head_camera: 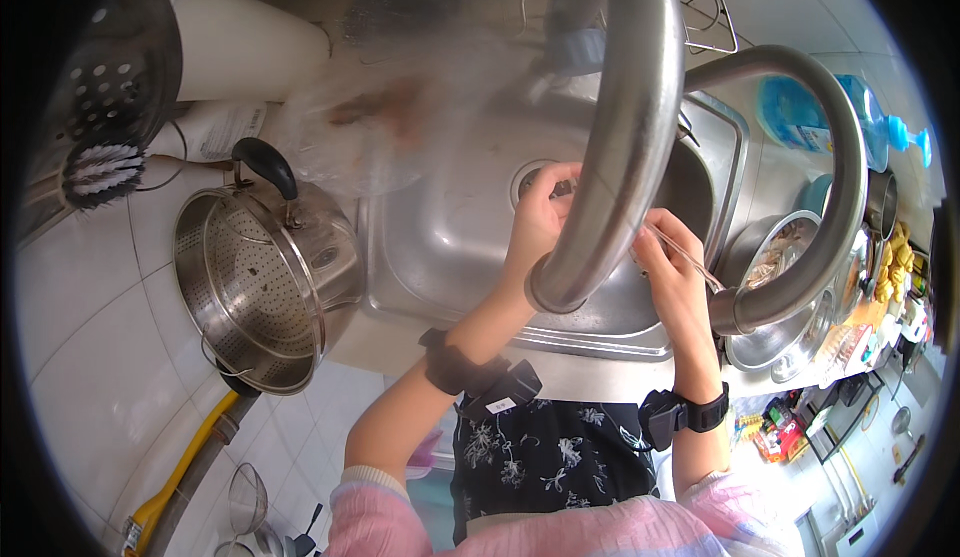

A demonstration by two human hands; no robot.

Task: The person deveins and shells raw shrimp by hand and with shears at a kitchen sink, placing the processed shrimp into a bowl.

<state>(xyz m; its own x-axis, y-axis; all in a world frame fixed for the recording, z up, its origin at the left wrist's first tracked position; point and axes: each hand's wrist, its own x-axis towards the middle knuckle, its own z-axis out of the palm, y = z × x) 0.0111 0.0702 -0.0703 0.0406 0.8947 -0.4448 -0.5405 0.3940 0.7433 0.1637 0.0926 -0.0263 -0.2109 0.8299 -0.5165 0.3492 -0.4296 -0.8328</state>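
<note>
My left hand (541, 215) is over the stainless steel sink (457, 257), near its drain (525, 182). Its fingers curl, and the thick curved steel tube (634, 129) in front hides their tips, so I cannot tell what they hold. To the right of that tube, my right hand (675, 264) pinches a thin, shiny metal utensil (694, 260) between thumb and fingers. The utensil slants down to the right across the hand. Its far end is hidden, as is whatever lies between both hands.
A steel steamer pot (251, 287) with a perforated insert is at left, below a scrub brush (105, 173). A blurred plastic bag (352, 136) overlaps the sink's upper left. Another curved tube (844, 129), a blue bottle (795, 114) and a metal bowl (739, 245) with food are at right.
</note>
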